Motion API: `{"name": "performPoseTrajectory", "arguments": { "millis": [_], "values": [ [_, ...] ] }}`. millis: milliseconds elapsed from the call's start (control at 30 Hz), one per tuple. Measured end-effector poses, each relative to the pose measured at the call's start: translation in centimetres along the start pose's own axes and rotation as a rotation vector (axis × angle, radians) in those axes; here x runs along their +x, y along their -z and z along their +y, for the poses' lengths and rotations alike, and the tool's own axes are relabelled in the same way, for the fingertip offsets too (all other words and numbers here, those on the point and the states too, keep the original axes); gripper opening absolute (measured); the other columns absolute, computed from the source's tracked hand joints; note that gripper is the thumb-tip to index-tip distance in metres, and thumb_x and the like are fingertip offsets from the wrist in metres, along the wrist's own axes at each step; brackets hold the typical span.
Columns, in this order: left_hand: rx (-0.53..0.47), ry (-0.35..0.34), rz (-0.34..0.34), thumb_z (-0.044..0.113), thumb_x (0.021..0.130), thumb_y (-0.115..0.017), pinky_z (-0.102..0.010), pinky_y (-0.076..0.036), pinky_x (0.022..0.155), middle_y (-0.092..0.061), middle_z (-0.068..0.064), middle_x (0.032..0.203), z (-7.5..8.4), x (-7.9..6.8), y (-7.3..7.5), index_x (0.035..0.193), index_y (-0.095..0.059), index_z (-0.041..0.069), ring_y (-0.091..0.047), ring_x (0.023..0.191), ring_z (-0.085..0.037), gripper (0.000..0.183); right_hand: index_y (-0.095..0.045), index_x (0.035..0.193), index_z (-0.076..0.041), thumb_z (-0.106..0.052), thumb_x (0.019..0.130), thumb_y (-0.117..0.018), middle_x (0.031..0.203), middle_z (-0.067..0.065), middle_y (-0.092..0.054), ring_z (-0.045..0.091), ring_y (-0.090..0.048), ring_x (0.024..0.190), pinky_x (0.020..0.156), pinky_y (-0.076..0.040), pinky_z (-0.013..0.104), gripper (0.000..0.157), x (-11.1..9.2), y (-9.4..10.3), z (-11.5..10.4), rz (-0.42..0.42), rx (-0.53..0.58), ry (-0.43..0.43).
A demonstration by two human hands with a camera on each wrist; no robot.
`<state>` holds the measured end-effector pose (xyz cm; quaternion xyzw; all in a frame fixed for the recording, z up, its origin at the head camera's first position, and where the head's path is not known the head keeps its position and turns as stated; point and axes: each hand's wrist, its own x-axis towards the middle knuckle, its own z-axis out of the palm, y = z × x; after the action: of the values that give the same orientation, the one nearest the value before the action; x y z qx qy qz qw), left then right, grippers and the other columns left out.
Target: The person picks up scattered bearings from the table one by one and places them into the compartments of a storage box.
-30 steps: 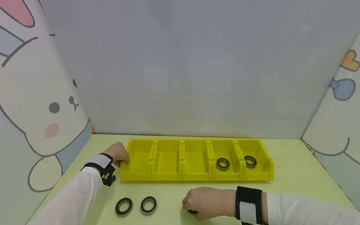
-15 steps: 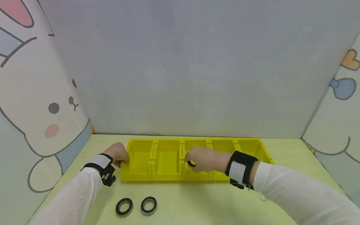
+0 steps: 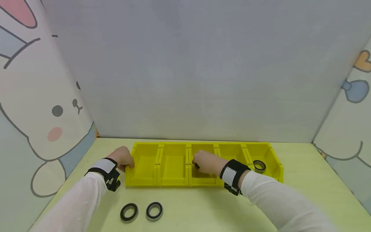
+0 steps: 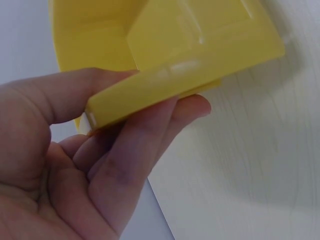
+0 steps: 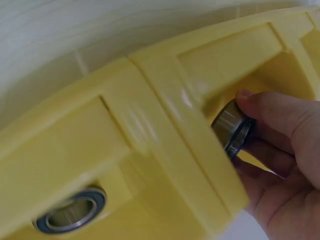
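The right hand [image 3: 206, 161] grasps a ring bearing [image 5: 231, 127], thumb on one side and fingers on the other, inside the middle bin of a yellow row of five bins [image 3: 174, 181]. The right wrist view shows this bearing tilted, its metal outer rim and dark-edged face exposed, close to the bin's front opening. The left hand [image 3: 122, 158] grips the outer wall at the left end of the row; in the left wrist view the thumb lies along the inner side of the wall and the fingers bend against its outer side. The fourth bin from the left contains a second bearing [image 5: 99, 200], visible in the right wrist view; the head view has it hidden behind the right arm. The rightmost bin contains a third bearing [image 3: 264, 166], lying on the bin floor. Two further specimens, a left loose bearing [image 3: 122, 213] and a right loose bearing [image 3: 161, 211], lie flat and apart, near each other, on the pale tabletop [image 3: 185, 214] in front of the two leftmost bins.
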<state>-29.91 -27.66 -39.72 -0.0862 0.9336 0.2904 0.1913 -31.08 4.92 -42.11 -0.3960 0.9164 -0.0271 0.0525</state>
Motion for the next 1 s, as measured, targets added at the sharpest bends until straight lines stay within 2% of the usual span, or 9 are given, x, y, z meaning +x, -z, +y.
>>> {"name": "performPoseTrajectory", "arguments": {
  "millis": [200,533,700,767,867,933,1000],
  "values": [
    [-0.015,-0.003,-0.008,-0.004,0.076,-0.066,-0.035,-0.059,0.062,-0.062,-0.016,0.083,-0.1,-0.2,-0.2,0.092,-0.059,-0.013,-0.066,0.065,-0.021,0.02,-0.064,0.075,-0.006,-0.005,0.085,-0.067,0.065,-0.001,-0.055,0.008,-0.044,0.057,0.052,-0.04,0.019,0.01,0.1,-2.2,0.4,0.022,0.004,-0.017],
    [-0.012,0.001,-0.002,-0.003,0.075,-0.066,-0.035,-0.059,0.061,-0.062,-0.016,0.084,-0.2,0.1,0.2,0.093,-0.06,-0.012,-0.066,0.064,-0.021,0.021,-0.063,0.076,-0.005,0.0,0.088,-0.061,0.065,0.001,-0.053,0.01,-0.043,0.055,0.049,-0.038,0.02,0.013,0.0,-2.3,-0.1,0.062,0.013,-0.08],
    [0.002,-0.009,0.003,-0.002,0.075,-0.066,-0.034,-0.059,0.061,-0.063,-0.016,0.083,-0.1,0.1,0.3,0.092,-0.06,-0.012,-0.066,0.062,-0.02,0.021,-0.062,0.078,-0.004,-0.005,0.086,-0.066,0.066,0.003,-0.054,0.011,-0.045,0.056,0.05,-0.041,0.021,0.009,0.4,-2.1,-0.2,0.024,0.004,-0.101],
    [0.009,-0.017,0.003,-0.002,0.076,-0.066,-0.034,-0.059,0.061,-0.063,-0.016,0.082,-0.1,0.0,0.4,0.092,-0.061,-0.012,-0.065,0.061,-0.021,0.02,-0.062,0.08,-0.004,-0.008,0.084,-0.068,0.068,0.002,-0.054,0.01,-0.045,0.057,0.052,-0.041,0.02,0.009,0.6,-1.6,-0.3,-0.001,0.005,-0.105],
    [0.008,-0.024,0.0,-0.002,0.076,-0.066,-0.034,-0.059,0.061,-0.063,-0.016,0.082,-0.1,-0.2,0.4,0.091,-0.061,-0.012,-0.065,0.061,-0.021,0.019,-0.061,0.083,-0.004,-0.011,0.084,-0.07,0.07,0.003,-0.055,0.011,-0.045,0.057,0.05,-0.039,0.02,0.011,0.5,0.3,-1.1,-0.023,-0.01,-0.139],
    [-0.002,-0.019,-0.003,-0.003,0.076,-0.066,-0.035,-0.059,0.061,-0.062,-0.016,0.083,0.0,-0.3,0.3,0.092,-0.061,-0.013,-0.066,0.062,-0.022,0.02,-0.063,0.089,-0.004,-0.013,0.085,-0.069,0.076,0.004,-0.058,0.012,-0.049,0.06,0.051,-0.041,0.02,0.012,0.2,2.1,-2.0,0.0,-0.04,-0.166],
    [-0.01,-0.01,-0.004,-0.003,0.075,-0.066,-0.035,-0.059,0.061,-0.062,-0.016,0.084,-0.1,-0.3,0.2,0.094,-0.059,-0.013,-0.066,0.064,-0.022,0.022,-0.064,0.1,-0.004,-0.016,0.084,-0.07,0.092,0.008,-0.063,0.017,-0.058,0.073,0.057,-0.05,0.022,0.021,-0.1,4.0,-3.2,0.044,-0.05,-0.177]
  ]
}}
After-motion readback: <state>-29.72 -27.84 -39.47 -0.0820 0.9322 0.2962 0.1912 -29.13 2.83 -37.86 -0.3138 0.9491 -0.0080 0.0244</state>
